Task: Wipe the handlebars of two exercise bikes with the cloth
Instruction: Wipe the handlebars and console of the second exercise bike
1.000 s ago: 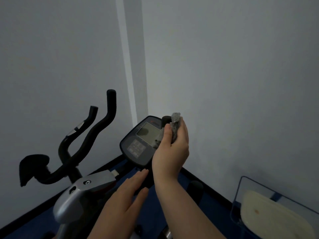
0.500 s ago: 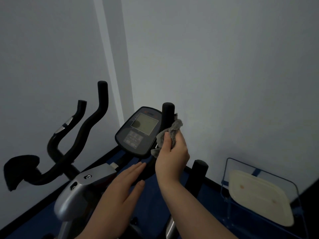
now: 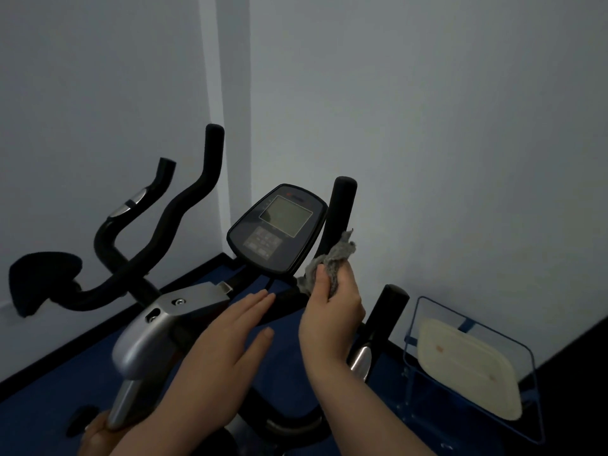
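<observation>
My right hand is closed around a grey cloth, pressing it against the lower part of the near bike's upright black handlebar, just right of the console. My left hand lies flat with fingers extended, fingertips touching the black crossbar below the console. A second black grip of this bike rises to the right of my right wrist. The other bike's curved black handlebars stand at the left, beside its silver frame.
White walls meet in a corner close behind the bikes. A black pad sticks out at the far left. A blue wire basket holding a cream tray stands at the lower right on the blue floor.
My right hand slid the cloth down the upright handlebar from its top to its lower part, uncovering the tip. The view shifted right and down; my left hand stayed on the crossbar.
</observation>
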The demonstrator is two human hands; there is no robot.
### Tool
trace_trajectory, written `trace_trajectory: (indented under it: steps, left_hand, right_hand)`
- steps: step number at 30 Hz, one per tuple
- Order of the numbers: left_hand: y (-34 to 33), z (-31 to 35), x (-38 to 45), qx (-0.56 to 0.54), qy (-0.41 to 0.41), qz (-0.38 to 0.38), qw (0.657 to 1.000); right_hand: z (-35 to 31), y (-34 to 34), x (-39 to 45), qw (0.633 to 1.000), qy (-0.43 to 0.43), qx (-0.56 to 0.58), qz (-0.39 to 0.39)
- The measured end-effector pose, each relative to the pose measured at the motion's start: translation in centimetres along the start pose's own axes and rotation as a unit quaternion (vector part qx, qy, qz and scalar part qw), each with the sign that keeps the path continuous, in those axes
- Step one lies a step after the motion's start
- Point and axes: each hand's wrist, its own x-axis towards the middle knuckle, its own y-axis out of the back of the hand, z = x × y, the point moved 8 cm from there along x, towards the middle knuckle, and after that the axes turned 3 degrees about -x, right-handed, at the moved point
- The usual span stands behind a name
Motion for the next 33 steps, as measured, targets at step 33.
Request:
trace_trajectory:
  steps: [33]
  left_hand:
    - [1.4, -2.3, -3.1, 0.04, 0.002, 0.026, 0.999]
  right_hand:
    - [-7.7, -4.6, 1.9, 0.621, 0.471, -0.574, -0.253]
